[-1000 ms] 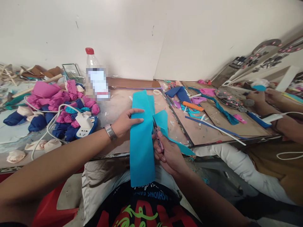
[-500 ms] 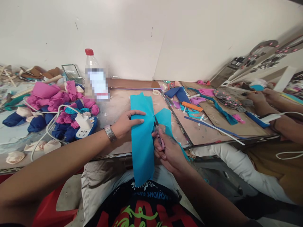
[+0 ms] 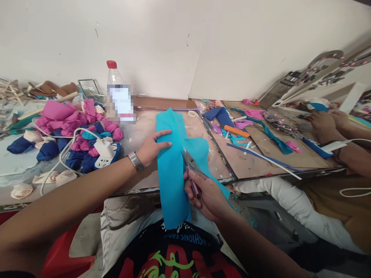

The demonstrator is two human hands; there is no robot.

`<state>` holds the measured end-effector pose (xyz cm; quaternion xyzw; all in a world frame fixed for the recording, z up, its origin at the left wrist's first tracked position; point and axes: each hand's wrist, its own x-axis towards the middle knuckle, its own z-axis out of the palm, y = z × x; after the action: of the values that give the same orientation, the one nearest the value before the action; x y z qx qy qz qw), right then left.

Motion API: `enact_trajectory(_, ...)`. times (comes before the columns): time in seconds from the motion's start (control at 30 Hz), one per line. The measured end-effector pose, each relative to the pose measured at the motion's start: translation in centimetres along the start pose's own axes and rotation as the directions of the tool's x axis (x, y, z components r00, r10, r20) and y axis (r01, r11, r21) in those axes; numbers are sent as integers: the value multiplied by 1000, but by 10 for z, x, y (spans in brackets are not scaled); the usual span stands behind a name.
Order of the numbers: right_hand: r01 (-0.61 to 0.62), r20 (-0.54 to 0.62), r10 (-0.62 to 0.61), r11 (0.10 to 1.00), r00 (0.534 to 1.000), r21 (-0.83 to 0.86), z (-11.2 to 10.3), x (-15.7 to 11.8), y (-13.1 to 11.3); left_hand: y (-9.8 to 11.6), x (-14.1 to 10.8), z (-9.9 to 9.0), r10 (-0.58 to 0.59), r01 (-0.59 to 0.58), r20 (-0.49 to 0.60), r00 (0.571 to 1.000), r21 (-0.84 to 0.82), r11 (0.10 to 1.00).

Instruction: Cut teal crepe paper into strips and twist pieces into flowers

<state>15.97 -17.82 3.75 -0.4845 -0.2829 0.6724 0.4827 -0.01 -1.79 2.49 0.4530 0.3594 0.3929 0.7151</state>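
Over front of flat pale tan tabletop (image 3: 139,131) lay rectangular turquoise fabric sheet (image 3: 171,177), near end toward me. My left hand (image 3: 149,149) on sheet's left margin, thumb and forefinger apart; grip beneath hidden, could not tell. My right hand (image 3: 206,189) wrapped round pink-handled metal scissors (image 3: 188,165), blades just opened wider at sheet's right side; turquoise flap (image 3: 197,150) alongside spread broader. Judged cut under way, unfinished.

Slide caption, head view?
Left hand on a long turquoise cloth-like strip, right hand holding pink-handled metal scissors at its edge.
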Motion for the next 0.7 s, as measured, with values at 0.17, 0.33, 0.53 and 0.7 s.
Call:
enact_trajectory(0.17,-41,63,42,999,997,-18,-3,-8,6,7,-1,2,5,-5,-54,999,1,1000)
enact_trajectory(0.33,-30,68,31,999,997,-15,-3,-9,8,9,-2,2,18,-18,-77,997,1,1000)
enact_trajectory(0.53,14,35,-15,999,999,32,-1,-3,2,11,-7,4,46,-46,16,999,-5,999)
enact_trajectory(0.7,41,37,-43,997,998,61,2,1,-1,10,-9,3,67,-67,88,994,-7,998)
